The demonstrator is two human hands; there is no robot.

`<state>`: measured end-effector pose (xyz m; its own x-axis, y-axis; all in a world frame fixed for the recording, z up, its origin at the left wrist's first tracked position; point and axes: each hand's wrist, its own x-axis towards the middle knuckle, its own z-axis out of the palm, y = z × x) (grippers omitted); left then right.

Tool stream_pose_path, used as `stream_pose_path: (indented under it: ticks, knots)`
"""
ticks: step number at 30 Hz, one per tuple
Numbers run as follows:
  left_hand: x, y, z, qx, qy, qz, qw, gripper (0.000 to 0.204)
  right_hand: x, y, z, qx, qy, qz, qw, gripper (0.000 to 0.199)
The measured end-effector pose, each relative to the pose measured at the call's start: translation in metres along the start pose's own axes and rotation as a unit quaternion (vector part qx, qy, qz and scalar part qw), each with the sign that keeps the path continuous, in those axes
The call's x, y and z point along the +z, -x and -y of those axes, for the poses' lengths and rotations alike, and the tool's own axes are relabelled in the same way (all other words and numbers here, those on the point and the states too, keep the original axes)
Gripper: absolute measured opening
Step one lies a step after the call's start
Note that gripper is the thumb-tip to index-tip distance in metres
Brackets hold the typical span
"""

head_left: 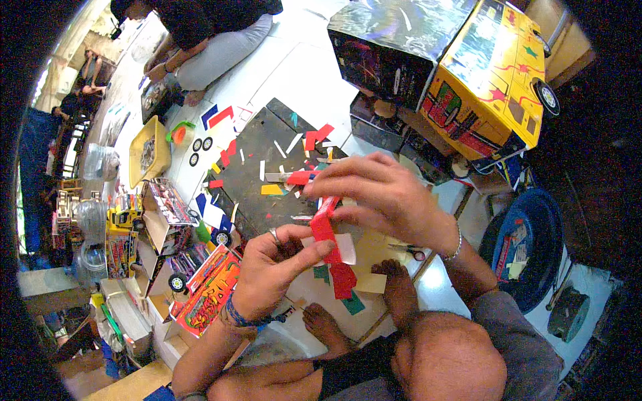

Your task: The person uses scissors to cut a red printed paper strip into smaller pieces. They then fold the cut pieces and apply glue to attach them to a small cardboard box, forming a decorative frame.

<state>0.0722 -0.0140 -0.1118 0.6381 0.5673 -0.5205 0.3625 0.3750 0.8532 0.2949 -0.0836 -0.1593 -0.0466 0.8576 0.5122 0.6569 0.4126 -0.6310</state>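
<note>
A narrow red strip of thin sheet, apparently sticker material, hangs between my hands with a white piece at its side. My left hand pinches the strip between thumb and forefinger. Up at the strip's top end, my right hand is closed on it with thumb and fingertips. Below them the strip hangs down to a wider red piece. Beyond my right fingertips, what looks like a cutter lies on a dark board among red, white and yellow scraps.
Scissors lie by my foot. On the left are a toy truck with a red painted panel, small black wheels and a yellow tub. A large yellow toy vehicle and a blue basin stand right. Another person sits opposite.
</note>
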Motion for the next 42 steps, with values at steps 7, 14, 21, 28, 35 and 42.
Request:
stream_pose_path:
  ticks: [7,14,21,28,35,42]
  knots:
    - [-0.028,0.0,0.005,0.077,0.127,-0.155,0.977,0.022,0.035,0.006,-0.034,0.13,0.137,0.105,0.976,0.038]
    - [-0.036,0.006,0.002,0.137,0.174,-0.208,0.953,0.015,0.089,-0.003,-0.057,0.104,0.23,0.079,0.964,0.047]
    - [-0.036,0.014,-0.002,0.151,0.182,-0.189,0.953,0.016,0.085,-0.006,-0.05,0.161,0.197,0.074,0.964,0.038]
    - [-0.026,0.015,-0.003,0.203,0.242,-0.15,0.937,0.017,0.049,0.036,0.028,0.291,-0.205,-0.108,0.929,0.035]
    - [-0.007,0.019,-0.009,0.2,0.202,-0.136,0.949,0.02,0.046,0.055,0.055,0.137,-0.152,-0.025,0.979,0.055]
    - [-0.002,0.021,-0.012,0.212,0.201,-0.119,0.949,0.019,0.052,0.058,0.052,0.111,-0.126,-0.047,0.985,0.065]
